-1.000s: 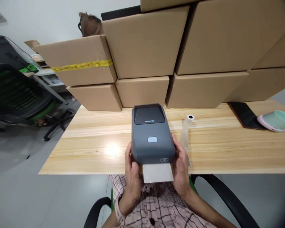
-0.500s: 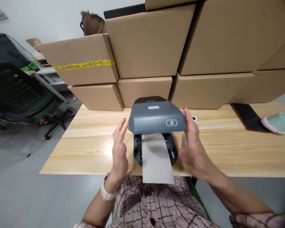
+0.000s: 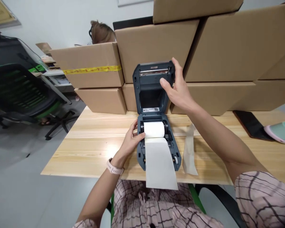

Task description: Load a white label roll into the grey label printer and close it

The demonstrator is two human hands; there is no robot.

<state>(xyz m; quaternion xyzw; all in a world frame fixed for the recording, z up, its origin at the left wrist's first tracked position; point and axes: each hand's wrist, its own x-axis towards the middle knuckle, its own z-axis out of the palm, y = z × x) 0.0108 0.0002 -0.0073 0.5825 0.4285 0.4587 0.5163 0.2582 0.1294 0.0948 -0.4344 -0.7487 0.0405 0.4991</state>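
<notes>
A dark blue-grey label printer (image 3: 140,155) sits on the wooden table in front of me with its lid (image 3: 138,85) raised upright. Inside the base is a white paper roll (image 3: 154,129). From it a strip of label paper (image 3: 160,167) runs toward me and hangs past the table's front edge. My right hand (image 3: 180,90) grips the lid's upper right edge, thumb on its inner face. My left hand (image 3: 131,139) holds the left side of the base, thumb over the rim beside the roll and fingers partly hidden along the outer wall.
A loose paper strip (image 3: 189,155) lies right of the printer. Farther right are a black phone (image 3: 250,125) and a mint-green cup (image 3: 281,131). Stacked cardboard boxes (image 3: 154,47) line the table's back. A person's head (image 3: 102,33) shows behind them; an office chair (image 3: 21,88) stands left.
The lid has swung up and back from partly raised to upright, with my right hand on it, uncovering the roll. My left hand has moved in from beside the printer onto its base.
</notes>
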